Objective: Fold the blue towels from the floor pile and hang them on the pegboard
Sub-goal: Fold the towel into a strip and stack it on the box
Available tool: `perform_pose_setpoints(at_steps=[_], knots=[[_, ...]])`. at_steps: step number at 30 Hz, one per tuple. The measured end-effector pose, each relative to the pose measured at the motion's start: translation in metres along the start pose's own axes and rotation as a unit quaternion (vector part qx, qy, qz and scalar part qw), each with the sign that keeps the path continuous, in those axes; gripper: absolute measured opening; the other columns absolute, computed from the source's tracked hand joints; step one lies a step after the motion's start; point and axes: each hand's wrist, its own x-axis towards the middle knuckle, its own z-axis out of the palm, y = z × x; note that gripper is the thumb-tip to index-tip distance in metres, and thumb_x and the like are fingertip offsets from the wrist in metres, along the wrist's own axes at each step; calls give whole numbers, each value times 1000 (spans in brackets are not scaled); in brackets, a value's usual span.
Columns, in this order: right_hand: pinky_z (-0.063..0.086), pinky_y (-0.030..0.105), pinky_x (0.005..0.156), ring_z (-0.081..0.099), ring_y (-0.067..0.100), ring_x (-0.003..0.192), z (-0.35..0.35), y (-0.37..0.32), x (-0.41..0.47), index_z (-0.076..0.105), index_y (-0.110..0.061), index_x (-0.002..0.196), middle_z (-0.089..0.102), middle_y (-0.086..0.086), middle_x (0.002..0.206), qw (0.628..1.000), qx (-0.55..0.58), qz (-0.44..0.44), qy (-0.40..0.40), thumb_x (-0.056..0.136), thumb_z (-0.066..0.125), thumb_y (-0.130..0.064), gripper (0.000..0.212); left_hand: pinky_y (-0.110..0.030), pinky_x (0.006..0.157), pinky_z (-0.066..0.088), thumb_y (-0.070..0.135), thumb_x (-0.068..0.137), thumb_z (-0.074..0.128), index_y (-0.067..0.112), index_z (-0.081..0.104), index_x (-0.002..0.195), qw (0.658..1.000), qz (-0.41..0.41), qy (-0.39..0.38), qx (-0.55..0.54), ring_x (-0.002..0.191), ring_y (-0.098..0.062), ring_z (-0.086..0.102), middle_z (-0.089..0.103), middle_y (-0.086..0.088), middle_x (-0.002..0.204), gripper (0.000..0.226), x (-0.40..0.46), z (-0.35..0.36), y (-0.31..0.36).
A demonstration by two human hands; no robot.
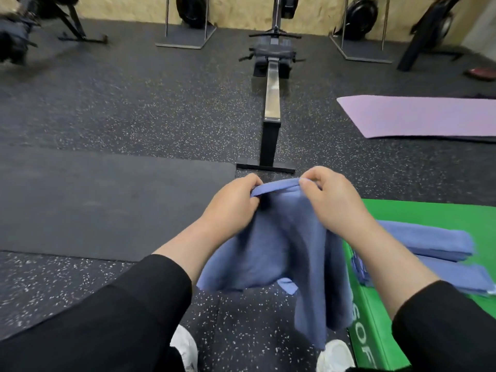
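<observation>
A blue towel [279,245] hangs in front of me above the speckled floor, held by its top edge. My left hand [233,202] pinches the left end of that edge. My right hand [330,200] pinches the right end, a short span of hem stretched between them. The cloth drapes down unevenly, its lower right corner reaching towards my shoes. Two folded blue towels [429,242] lie side by side on a green box [418,210] at my right. The pegboard is not in view.
A rowing machine [271,103] runs away from me straight ahead, its foot just beyond my hands. A black mat [94,200] lies on the left, a purple mat [418,116] at the far right. Exercise bikes and stands line the back wall.
</observation>
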Motion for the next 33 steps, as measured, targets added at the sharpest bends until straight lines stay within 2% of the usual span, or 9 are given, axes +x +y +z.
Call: perform_pose_setpoints(at_steps=[4,8,10,12,20,22,26,30,33], knots=[[43,22,64,64,20,78,-9,0,5,65,-25,90,70,-6,79,999,35,11,-4,95,62,-29,7,-30,63,39,30,100,57,13,60,83,997,-37,23,-60,69,-15,51,60,6,71,24,2,-9,-22],[44,18,68,53,1,64,-5,-5,4,61,-45,114,63,-11,68,990,21,-24,-135,82,76,-49,36,-25,52,28,32,104,53,2,51,69,990,-4,-22,-137,55,-7,33,42,4,60,46,1,-12,-12],[47,25,76,57,0,71,5,-4,6,62,-51,109,66,-11,75,985,-13,-46,-168,81,75,-53,30,-24,51,29,33,103,56,5,58,69,982,1,-45,-183,53,-7,35,45,5,58,44,2,-10,-5],[48,28,75,59,0,74,13,-4,10,65,-48,90,68,-16,76,987,-13,-54,-154,88,70,-47,5,-26,53,35,37,102,56,11,69,76,977,1,-64,-201,51,-8,44,56,3,57,39,6,-8,-1],[39,29,59,51,23,68,6,11,31,57,-17,67,55,-1,60,998,-52,44,-3,87,55,-22,21,-23,59,41,19,96,56,16,67,80,991,-55,-88,-87,63,-9,51,61,10,67,19,21,-8,-13],[39,27,54,55,16,62,3,15,33,64,-24,81,59,-3,59,996,-50,48,-48,85,59,-24,7,-19,56,37,23,100,55,21,62,78,992,-42,-74,-91,61,-6,47,57,10,65,23,20,-9,-14],[36,16,50,46,3,47,8,9,27,53,-45,136,56,-11,54,983,7,-10,-182,88,71,-27,54,-23,61,37,26,102,55,20,64,87,988,12,-77,-131,60,-6,44,60,5,69,19,17,-5,2],[50,31,71,55,10,66,17,9,23,66,-34,97,64,-8,69,982,-20,-64,-179,91,67,-37,7,-31,67,46,29,99,60,23,69,86,980,4,-62,-190,64,-7,53,71,1,76,17,15,-2,8],[39,21,60,50,5,61,14,12,25,66,-27,83,60,-14,63,992,-21,-39,-121,92,65,-33,11,-33,66,48,30,93,68,22,69,85,977,-19,-82,-198,65,-11,54,68,0,71,11,16,-1,3]])
